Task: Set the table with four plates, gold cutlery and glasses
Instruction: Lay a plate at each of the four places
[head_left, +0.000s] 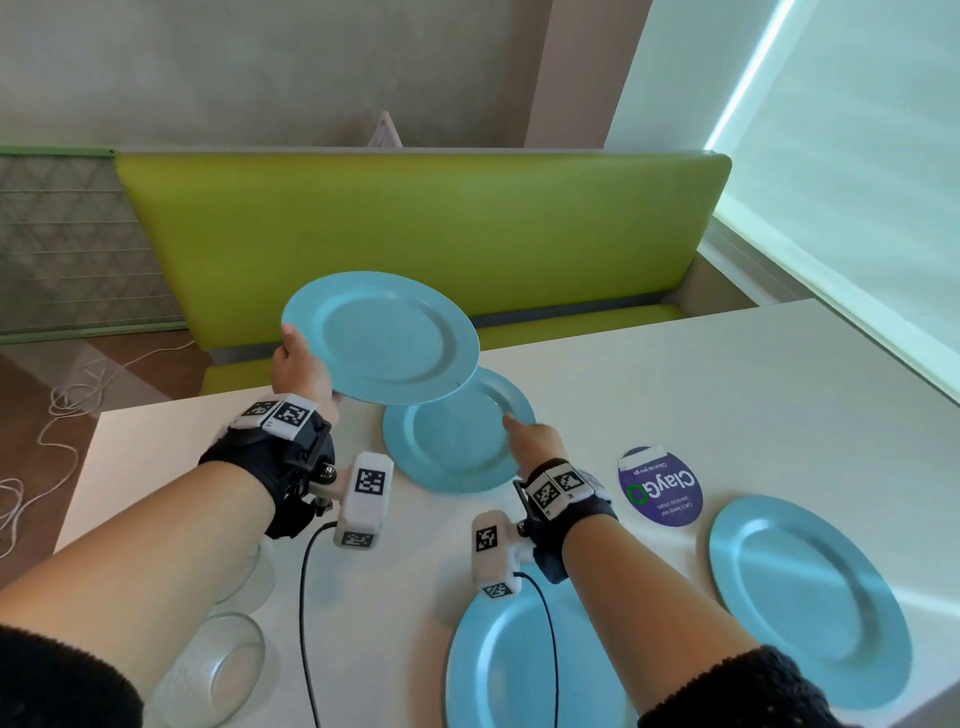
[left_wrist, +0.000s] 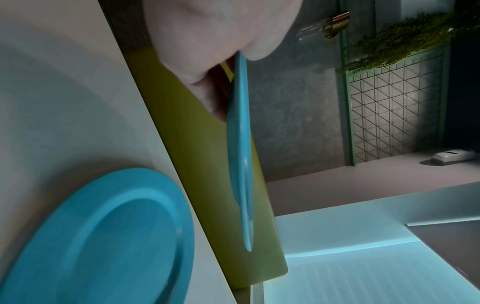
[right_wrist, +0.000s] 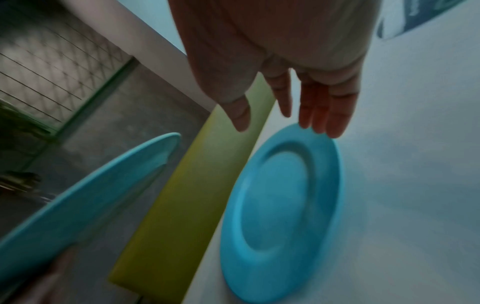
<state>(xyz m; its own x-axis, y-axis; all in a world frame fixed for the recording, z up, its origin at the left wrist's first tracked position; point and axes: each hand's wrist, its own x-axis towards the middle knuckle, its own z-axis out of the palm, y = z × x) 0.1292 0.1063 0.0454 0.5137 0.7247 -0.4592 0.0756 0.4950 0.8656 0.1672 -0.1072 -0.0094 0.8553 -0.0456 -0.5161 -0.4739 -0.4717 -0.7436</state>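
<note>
My left hand (head_left: 301, 364) grips the rim of a blue plate (head_left: 382, 335) and holds it in the air above the table's far edge; the left wrist view shows that held plate (left_wrist: 241, 144) edge-on, pinched between thumb and fingers. Under it a second blue plate (head_left: 452, 441) lies flat on the white table (head_left: 727, 395). My right hand (head_left: 535, 436) reaches over this plate with straight fingers (right_wrist: 327, 115) at its rim (right_wrist: 335, 156). Two more blue plates lie near me, one at the front (head_left: 498, 665) and one to the right (head_left: 810, 597).
Clear glasses (head_left: 218, 660) stand at the table's front left by my left arm. A round purple sticker (head_left: 660, 488) is on the table between the plates. A green bench (head_left: 415, 228) runs behind the table. White cables (head_left: 57, 410) lie on the floor at left.
</note>
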